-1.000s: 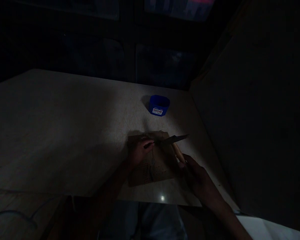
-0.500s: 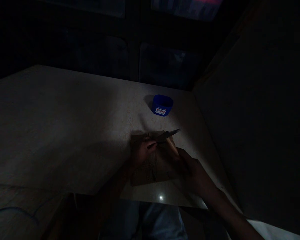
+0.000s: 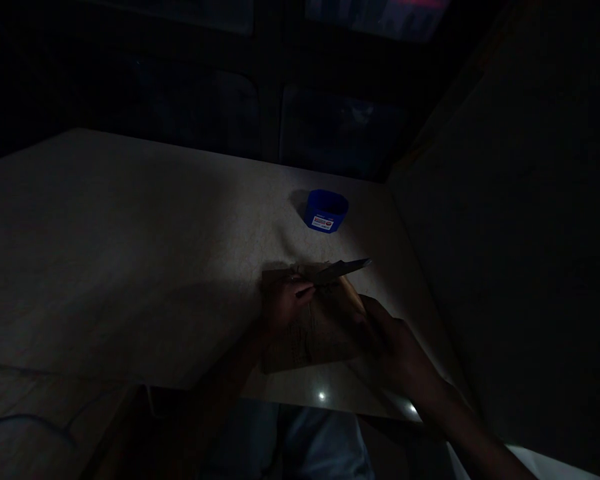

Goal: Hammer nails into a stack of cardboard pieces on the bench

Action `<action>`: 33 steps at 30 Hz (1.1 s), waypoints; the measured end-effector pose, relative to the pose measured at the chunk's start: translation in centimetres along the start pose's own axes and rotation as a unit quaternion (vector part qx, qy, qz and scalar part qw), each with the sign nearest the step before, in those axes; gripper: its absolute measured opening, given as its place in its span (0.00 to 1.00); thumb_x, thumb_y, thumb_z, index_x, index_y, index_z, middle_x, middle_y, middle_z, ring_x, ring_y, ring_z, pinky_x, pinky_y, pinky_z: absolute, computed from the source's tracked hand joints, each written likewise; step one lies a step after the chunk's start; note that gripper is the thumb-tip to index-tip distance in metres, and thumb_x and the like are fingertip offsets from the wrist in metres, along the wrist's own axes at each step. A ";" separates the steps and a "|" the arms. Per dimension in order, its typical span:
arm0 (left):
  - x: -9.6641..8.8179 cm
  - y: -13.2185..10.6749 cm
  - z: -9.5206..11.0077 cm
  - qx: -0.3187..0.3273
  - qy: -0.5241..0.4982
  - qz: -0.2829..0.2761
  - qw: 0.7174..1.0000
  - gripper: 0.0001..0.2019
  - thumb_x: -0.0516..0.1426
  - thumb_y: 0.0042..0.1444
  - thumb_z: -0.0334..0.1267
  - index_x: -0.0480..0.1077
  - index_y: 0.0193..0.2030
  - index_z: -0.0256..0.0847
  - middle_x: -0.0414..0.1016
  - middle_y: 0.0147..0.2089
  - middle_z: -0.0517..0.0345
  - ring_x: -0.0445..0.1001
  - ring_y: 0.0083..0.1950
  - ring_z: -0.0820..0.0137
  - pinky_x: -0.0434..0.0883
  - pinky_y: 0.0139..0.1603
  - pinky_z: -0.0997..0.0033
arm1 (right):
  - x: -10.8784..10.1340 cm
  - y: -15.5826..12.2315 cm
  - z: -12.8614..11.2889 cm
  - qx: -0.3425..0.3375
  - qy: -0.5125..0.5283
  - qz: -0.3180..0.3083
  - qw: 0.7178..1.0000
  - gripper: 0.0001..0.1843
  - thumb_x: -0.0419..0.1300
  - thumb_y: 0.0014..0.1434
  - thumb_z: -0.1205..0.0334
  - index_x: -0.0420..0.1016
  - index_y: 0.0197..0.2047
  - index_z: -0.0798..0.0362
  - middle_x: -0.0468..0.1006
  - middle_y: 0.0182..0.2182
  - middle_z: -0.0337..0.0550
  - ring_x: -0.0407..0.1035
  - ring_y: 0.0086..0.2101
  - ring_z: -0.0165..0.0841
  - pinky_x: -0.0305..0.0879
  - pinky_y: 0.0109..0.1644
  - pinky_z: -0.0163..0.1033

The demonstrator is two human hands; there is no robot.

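In very dim light, my left hand (image 3: 284, 300) is closed on the dark handle of a knife. The knife's blade (image 3: 343, 269) points to the right and slightly away from me. My right hand (image 3: 385, 330) is closed around a light brown, wood-like piece (image 3: 353, 293), whose far end meets or lies just under the blade. I cannot tell whether they touch. Below both hands a flat piece of cardboard (image 3: 290, 350) lies on the table, with dark marks on it. The fingertips of my right hand are mostly in shadow.
A blue plastic tub (image 3: 325, 212) with a white label stands on the pale table (image 3: 180, 220) beyond my hands. A dark wall (image 3: 505, 253) rises on the right. A blue cable (image 3: 25, 419) runs at the lower left. Dark window panes (image 3: 340, 127) are behind the table.
The knife blade has shifted a little to the right and lies flatter. My right hand and the wood-like piece have moved slightly to the right; my left hand has barely moved.
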State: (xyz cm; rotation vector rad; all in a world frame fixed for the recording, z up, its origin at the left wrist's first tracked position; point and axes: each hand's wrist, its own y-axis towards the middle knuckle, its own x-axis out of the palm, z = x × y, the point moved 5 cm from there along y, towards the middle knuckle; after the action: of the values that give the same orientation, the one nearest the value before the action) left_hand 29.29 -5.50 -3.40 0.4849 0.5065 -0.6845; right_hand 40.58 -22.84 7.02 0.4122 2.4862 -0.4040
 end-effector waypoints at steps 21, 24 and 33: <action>-2.2 0.0 1.1 -0.057 -0.163 -0.074 0.982 0.22 0.67 0.47 0.33 0.76 0.51 0.43 0.80 0.43 0.54 0.77 0.41 0.67 0.75 0.42 0.67 | -0.7 -1.4 3.5 0.033 0.075 0.118 0.990 0.30 0.52 0.65 0.38 0.75 0.57 0.52 0.82 0.39 0.47 0.76 0.41 0.41 0.71 0.42 0.38; -2.6 0.1 1.2 -0.130 -0.262 -0.064 0.954 0.23 0.69 0.45 0.37 0.76 0.50 0.42 0.79 0.44 0.55 0.77 0.38 0.69 0.75 0.39 0.69 | -0.7 -1.7 3.9 0.043 0.087 0.119 0.988 0.30 0.53 0.65 0.39 0.75 0.57 0.53 0.81 0.34 0.45 0.75 0.38 0.40 0.71 0.42 0.39; -3.4 0.7 -1.6 -0.365 -0.587 0.123 0.712 0.06 0.63 0.48 0.25 0.73 0.33 0.37 0.76 0.31 0.56 0.79 0.35 0.71 0.80 0.44 0.70 | 0.5 -2.4 4.7 0.063 0.161 0.145 0.974 0.28 0.55 0.64 0.38 0.75 0.53 0.53 0.81 0.36 0.46 0.75 0.39 0.39 0.70 0.41 0.38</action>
State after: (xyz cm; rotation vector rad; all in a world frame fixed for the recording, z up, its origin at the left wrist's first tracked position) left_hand 27.09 -2.56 -2.49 -0.6620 -0.5250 -0.3601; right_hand 41.61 -26.63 3.46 0.9469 2.6580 -0.4014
